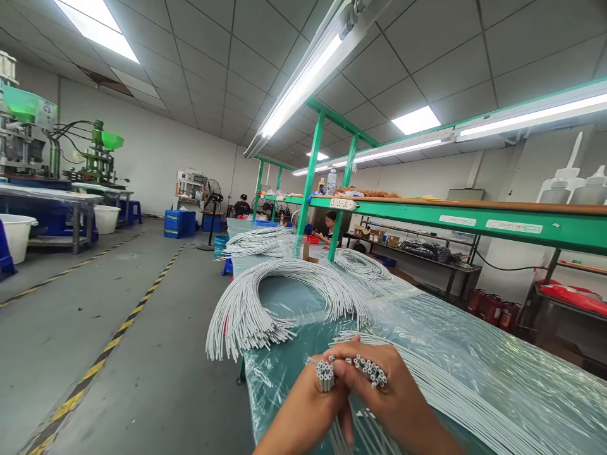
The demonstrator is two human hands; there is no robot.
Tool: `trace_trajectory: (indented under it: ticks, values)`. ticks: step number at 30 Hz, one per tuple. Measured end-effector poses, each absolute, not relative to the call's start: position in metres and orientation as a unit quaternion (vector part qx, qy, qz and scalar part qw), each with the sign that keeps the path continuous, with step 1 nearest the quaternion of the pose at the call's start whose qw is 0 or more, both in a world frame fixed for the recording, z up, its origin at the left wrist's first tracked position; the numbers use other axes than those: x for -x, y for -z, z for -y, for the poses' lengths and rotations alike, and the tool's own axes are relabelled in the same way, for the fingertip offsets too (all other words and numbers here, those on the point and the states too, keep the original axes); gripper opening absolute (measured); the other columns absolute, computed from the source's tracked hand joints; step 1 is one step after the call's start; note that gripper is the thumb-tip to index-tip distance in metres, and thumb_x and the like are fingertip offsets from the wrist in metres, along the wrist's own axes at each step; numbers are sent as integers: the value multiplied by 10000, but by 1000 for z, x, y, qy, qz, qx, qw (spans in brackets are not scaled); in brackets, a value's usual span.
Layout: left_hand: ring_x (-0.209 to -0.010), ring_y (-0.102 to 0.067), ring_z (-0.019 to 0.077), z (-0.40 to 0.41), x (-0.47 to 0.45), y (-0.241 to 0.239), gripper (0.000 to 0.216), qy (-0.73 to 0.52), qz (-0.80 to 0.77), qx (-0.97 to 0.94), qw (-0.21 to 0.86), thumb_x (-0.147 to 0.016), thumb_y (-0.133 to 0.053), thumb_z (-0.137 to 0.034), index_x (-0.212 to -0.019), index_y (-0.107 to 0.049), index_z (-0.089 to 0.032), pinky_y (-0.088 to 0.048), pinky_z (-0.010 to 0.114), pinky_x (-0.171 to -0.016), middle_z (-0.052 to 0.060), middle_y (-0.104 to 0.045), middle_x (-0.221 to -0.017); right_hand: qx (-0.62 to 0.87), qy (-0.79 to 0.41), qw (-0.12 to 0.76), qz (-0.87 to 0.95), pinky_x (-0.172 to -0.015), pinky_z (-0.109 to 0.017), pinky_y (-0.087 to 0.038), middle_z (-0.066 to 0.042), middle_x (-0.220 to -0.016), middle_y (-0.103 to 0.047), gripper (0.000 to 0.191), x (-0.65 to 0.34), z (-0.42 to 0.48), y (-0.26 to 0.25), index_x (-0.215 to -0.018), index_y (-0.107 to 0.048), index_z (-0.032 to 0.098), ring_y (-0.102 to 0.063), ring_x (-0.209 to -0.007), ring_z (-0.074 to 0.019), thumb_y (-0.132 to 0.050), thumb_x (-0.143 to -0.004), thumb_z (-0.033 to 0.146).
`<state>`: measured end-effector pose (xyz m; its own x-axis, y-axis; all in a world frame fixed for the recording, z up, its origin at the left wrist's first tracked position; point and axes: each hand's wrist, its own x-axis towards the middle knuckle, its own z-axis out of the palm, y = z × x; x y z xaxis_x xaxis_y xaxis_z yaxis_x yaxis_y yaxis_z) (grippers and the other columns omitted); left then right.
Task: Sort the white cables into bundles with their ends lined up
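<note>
My left hand (310, 404) is closed around a bundle of thin grey-white tubes (325, 375), their hollow cut ends pointing up toward me. Close beside it, my right hand (401, 385) grips a second bundle of the same tubes (370, 371). The two hands touch at the fingers, above the green table. Below them, more tube lengths run down out of view. To the right lies a long, straight layer of white tubes (455, 379). Ahead of my hands is a large curved heap of white tubes (246, 303), cut ends toward me.
Clear plastic film (493, 322) covers the table. Farther along lie more tube coils (363, 264). A green frame (313, 158) carries a shelf (455, 218) on the right. A standing fan (212, 208) and blue crates (179, 224) stand on the floor. Two people sit farther back.
</note>
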<state>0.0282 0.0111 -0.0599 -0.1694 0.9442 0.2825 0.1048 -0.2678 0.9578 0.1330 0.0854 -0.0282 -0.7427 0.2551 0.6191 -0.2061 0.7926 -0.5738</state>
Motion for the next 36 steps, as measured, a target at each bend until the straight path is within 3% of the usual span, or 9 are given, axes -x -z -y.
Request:
trace_trajectory:
  ticks: [3,9,23,30,36]
  values:
    - [-384,-491,79,-12,-23,64,369,-598,-441,-564,361,-828,-485,-445,-995,-606,-138,-352,181,-461,-45,-532,-439,35,-302,404,863,-650,-197,-449,6,-773,-664,202,-134,-86,31,-846,-642,215,-611,-704,-130,-461,-870,301]
    - [-389,-504,79,-10,-25,63,308,-619,-437,-567,323,-861,-460,-377,-923,-676,-167,-311,187,-468,-42,-530,-424,42,-268,488,830,-669,-205,-447,-1,-751,-637,180,-135,-91,33,-787,-626,202,-587,-719,-128,-483,-867,276]
    - [-335,-474,94,-15,-39,63,339,-657,-453,-528,291,-825,-497,-421,-956,-676,-165,-330,177,-375,-42,-497,-383,86,-251,526,808,-744,-258,-467,31,-857,-698,160,-137,-96,42,-906,-687,293,-633,-790,-152,-546,-833,316]
    - [-341,-484,94,-15,-36,61,365,-636,-451,-551,298,-824,-488,-445,-942,-684,-161,-284,182,-375,-36,-486,-410,61,-249,514,819,-704,-257,-451,-1,-777,-646,180,-134,-91,39,-822,-648,236,-596,-744,-154,-484,-864,295]
    - [-424,-554,81,-11,-28,61,374,-637,-397,-550,367,-839,-507,-368,-1185,-547,-232,-345,184,-444,1,-631,-706,26,-291,518,804,-635,-224,-410,1,-711,-539,214,-132,-88,43,-723,-510,202,-527,-683,-127,-407,-898,268]
